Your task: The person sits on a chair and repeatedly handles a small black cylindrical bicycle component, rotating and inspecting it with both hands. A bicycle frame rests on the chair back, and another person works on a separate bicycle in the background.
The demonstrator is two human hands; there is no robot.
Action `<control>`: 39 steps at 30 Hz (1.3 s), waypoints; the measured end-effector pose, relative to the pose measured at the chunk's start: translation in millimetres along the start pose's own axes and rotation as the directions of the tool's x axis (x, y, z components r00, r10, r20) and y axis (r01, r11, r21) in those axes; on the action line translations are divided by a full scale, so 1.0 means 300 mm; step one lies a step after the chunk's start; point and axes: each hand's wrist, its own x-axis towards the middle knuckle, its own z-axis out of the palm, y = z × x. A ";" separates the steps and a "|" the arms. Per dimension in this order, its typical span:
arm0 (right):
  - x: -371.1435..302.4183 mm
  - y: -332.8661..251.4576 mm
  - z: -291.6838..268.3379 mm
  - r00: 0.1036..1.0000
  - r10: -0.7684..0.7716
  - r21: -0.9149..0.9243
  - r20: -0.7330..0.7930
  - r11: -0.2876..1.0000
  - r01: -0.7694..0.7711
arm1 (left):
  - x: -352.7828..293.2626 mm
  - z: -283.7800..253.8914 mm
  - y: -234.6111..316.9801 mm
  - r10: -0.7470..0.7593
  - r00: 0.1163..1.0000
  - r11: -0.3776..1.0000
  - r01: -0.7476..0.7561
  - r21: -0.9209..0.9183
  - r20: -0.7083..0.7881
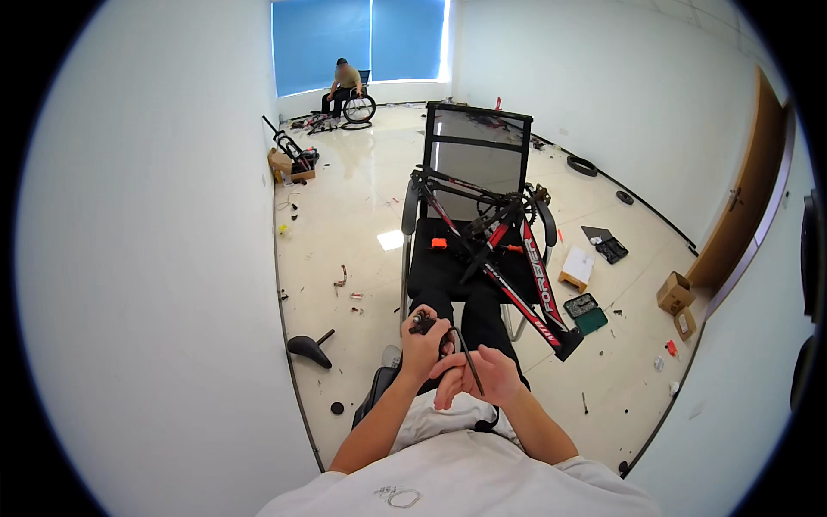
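Note:
My left hand (422, 345) is closed around a small dark metal bike part (422, 323), whose kind I cannot make out. Out of this grip slants a thin black bent rod (468, 358), shaped like a hex key. My right hand (487, 376) is just beside it, palm up with fingers stretched toward the left hand. The rod crosses in front of that palm; whether it touches the skin is unclear. Beyond both hands, a black, red and white bicycle frame (538, 271) with its crankset lies across the seat and armrests of a black mesh-back chair (476, 164).
An orange object (439, 244) rests on the chair seat. A saddle (310, 349) lies on the floor at left. On the right are an opened tool case (587, 312), a white-topped box (576, 268) and cardboard boxes (674, 293). Another person (345, 82) sits by a wheel far back.

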 end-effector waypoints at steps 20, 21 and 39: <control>-0.014 0.093 -0.060 0.843 0.043 0.288 -0.536 0.948 0.135 | 0.018 -0.033 -0.045 0.550 0.823 0.559 -0.489 0.669 0.142; -0.038 0.107 -0.090 0.840 0.024 0.194 -0.542 0.976 0.097 | 0.019 -0.029 -0.057 0.522 0.840 0.585 -0.479 0.654 0.149; -0.034 0.073 -0.028 0.774 -0.217 -0.392 -0.595 0.919 -0.044 | 0.008 -0.027 -0.040 -0.119 0.986 0.990 0.109 -0.090 -0.113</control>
